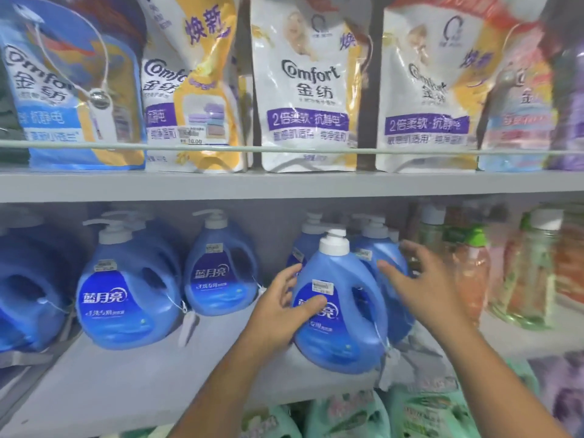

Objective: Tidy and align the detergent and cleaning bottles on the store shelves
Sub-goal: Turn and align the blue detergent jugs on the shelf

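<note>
**Front jug pulled forward, both hands steering it into line**

On the grey metal lower shelf (132, 384), a person works on a translucent blue plastic detergent jug with a white pump cap and a dark blue label (339, 314). It stands upright near the shelf's front lip, well ahead of its neighbours, which looks like the point: fronting the stock so labels face the aisle.

The left hand (281, 308) grasps the jug's left flank, thumb laid across the label and fingers wrapped round the side. That hold gives a purchase for twisting or sliding the jug, so I judge it is being squared up. The right hand (420, 286) is released, fingers spread and straight, hovering at the jug's right side against the second blue pump jug behind it (384, 257); whether it actually touches is hard to tell through the blur. It seems placed to steady the row or nudge the rear jug.

Further left stand two more blue jugs of the same brand, one forward (126, 298) and one set further back (218, 273), so the row is uneven and still needs aligning. White tags on strings dangle from several handles.

To the right sit clear bottles with orange and green contents (471, 273). On the upper shelf, white and yellow softener refill pouches (309, 90) lean behind a pale rail (221, 149), which keeps them from tipping out.
</note>
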Motion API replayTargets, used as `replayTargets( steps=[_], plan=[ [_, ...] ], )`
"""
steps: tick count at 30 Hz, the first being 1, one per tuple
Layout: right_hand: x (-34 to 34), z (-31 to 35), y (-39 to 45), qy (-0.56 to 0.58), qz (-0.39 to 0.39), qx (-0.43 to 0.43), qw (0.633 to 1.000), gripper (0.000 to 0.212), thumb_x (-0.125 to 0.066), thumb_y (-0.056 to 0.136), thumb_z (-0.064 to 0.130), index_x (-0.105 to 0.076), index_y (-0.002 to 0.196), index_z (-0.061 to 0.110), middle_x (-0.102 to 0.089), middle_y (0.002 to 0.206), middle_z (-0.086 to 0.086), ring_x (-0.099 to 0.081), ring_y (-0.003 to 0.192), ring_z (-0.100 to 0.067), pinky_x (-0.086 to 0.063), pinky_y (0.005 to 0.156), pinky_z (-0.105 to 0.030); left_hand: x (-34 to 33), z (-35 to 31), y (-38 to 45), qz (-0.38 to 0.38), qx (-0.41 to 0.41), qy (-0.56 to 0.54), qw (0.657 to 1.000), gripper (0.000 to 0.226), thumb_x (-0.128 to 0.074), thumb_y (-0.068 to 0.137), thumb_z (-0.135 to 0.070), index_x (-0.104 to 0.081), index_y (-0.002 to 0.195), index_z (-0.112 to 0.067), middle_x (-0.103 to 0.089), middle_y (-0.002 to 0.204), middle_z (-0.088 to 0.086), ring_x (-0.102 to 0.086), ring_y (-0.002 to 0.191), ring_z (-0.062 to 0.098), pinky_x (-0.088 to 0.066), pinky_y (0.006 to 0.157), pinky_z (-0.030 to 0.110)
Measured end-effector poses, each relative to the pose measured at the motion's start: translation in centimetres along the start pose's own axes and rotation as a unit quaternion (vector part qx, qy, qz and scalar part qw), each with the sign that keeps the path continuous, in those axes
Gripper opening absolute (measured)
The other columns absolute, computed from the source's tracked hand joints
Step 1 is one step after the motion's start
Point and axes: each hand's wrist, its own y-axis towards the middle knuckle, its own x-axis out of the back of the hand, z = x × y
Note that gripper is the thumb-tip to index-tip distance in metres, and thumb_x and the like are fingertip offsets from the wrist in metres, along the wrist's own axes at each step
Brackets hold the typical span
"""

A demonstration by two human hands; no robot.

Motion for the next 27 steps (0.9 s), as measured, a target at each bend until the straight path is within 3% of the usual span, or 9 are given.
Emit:
replayTargets(
  steps=[3,6,8,10,13,17,20,24,27],
  plan=[
    [-1.5,-0.6,1.2,-0.054,0.046,0.012,0.997,0.049,-0.084,0.072,0.054,-0.053,0.102,0.030,-0.065,0.095,0.014,-0.063,0.081,-0.012,-0.041,0.058,-0.026,-1.1,0.1,-0.5,-0.016,0.018,-0.008,1.000,0.073,-0.087,0.067,-0.035,-0.057,0.134,-0.030,-0.077,0.115,-0.004,-0.075,0.104,0.017,-0.061,0.081,0.033],
    [-1.5,-1.2,1.2,-0.094,0.022,0.030,0.995,0.052,-0.084,0.068,0.058,-0.043,0.082,0.029,-0.058,0.076,0.015,-0.053,0.065,-0.001,-0.032,0.049,-0.028,-1.2,-0.1,-2.0,-0.064,-0.007,0.040,0.997,0.062,-0.086,0.070,-0.039,-0.059,0.126,-0.042,-0.076,0.111,-0.012,-0.074,0.100,0.010,-0.060,0.076,0.025],
    [-1.0,-1.5,1.4,-0.100,0.022,0.043,0.994,0.049,-0.085,0.068,0.061,-0.049,0.084,0.032,-0.061,0.075,0.018,-0.054,0.065,0.000,-0.034,0.050,-0.027,-0.7,-0.2,-3.4,-0.107,-0.020,0.067,0.992,0.062,-0.086,0.067,-0.049,-0.058,0.122,-0.053,-0.074,0.114,-0.017,-0.073,0.100,0.006,-0.060,0.078,0.024],
    [-0.1,-1.6,1.4,-0.093,0.044,0.048,0.994,0.050,-0.083,0.066,0.067,-0.056,0.100,0.043,-0.065,0.082,0.024,-0.057,0.070,0.004,-0.040,0.053,-0.024,0.6,-0.5,-4.9,-0.142,-0.020,0.072,0.987,0.064,-0.085,0.065,-0.052,-0.057,0.122,-0.059,-0.074,0.115,-0.018,-0.073,0.101,0.004,-0.060,0.079,0.024],
    [1.1,-1.0,0.3,-0.040,0.087,0.026,0.995,0.073,-0.085,0.060,0.072,-0.056,0.122,0.049,-0.072,0.095,0.024,-0.068,0.079,-0.002,-0.052,0.057,-0.028,3.7,-1.1,-7.1,-0.176,-0.023,0.089,0.980,0.061,-0.085,0.067,-0.051,-0.059,0.120,-0.061,-0.074,0.114,-0.019,-0.073,0.100,0.004,-0.061,0.078,0.023],
    [1.5,0.5,-1.4,0.016,0.141,0.022,0.990,0.074,-0.084,0.052,0.069,-0.058,0.119,0.054,-0.069,0.095,0.036,-0.067,0.075,0.013,-0.051,0.054,-0.019,7.7,-1.5,-9.3,-0.237,-0.020,0.104,0.966,0.062,-0.088,0.065,-0.050,-0.061,0.121,-0.053,-0.076,0.111,-0.017,-0.074,0.097,0.003,-0.059,0.072,0.017],
    [2.1,1.9,-3.2,0.042,0.184,0.023,0.982,0.077,-0.096,0.050,0.063,-0.060,0.118,0.057,-0.074,0.095,0.029,-0.070,0.075,0.010,-0.054,0.060,-0.024,11.2,-1.9,-11.3,-0.268,-0.015,0.126,0.955,0.062,-0.082,0.063,-0.053,-0.061,0.121,-0.056,-0.076,0.109,-0.020,-0.073,0.095,0.001,-0.058,0.071,0.015],
    [1.1,4.1,-5.5,0.081,0.240,0.043,0.967,0.079,-0.097,0.048,0.050,-0.061,0.118,0.057,-0.077,0.101,0.020,-0.075,0.084,-0.001,-0.058,0.066,-0.027,15.9,-2.4,-13.0,-0.285,-0.009,0.139,0.948,0.062,-0.079,0.065,-0.051,-0.060,0.124,-0.053,-0.075,0.110,-0.021,-0.074,0.097,0.003,-0.060,0.077,0.026],
    [-2.0,6.9,-7.6,0.122,0.282,0.071,0.949,0.072,-0.102,0.049,0.039,-0.064,0.107,0.060,-0.078,0.097,0.020,-0.075,0.083,0.001,-0.057,0.060,-0.015,18.4,-2.2,-13.7,-0.297,-0.021,0.154,0.942,0.062,-0.079,0.070,-0.050,-0.057,0.127,-0.056,-0.073,0.113,-0.024,-0.072,0.099,0.000,-0.059,0.080,0.027]
  ],
)
